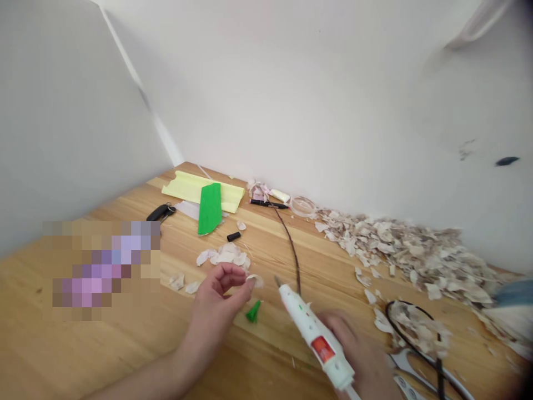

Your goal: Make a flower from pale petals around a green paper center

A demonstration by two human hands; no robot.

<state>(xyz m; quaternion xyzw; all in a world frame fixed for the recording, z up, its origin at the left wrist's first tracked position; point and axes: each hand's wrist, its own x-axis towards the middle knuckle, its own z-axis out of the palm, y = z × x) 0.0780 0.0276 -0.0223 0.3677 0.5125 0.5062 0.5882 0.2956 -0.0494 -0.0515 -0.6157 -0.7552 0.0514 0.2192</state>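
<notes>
My left hand [222, 294] pinches a small pale petal [255, 281] between thumb and fingertips above the wooden table. My right hand [353, 350], blurred, is wrapped round a white glue gun [310, 328] with a red-orange label; its metal nozzle points up and left toward the petal without touching it. A small green piece [253, 311] lies on the table just below the petal. Behind my left hand sits a small group of pale petals [229, 255]. A thin brown stem [291, 239] runs across the table behind the glue gun.
Green paper [210, 208] lies over yellow paper [187, 188] at the back left, near black keys [158, 212]. A black marker [268, 204] and tape roll [303, 206] are by the wall. Many dry petals [395, 244] are heaped right, with scissors [410, 366] and a cable [439, 355] nearer.
</notes>
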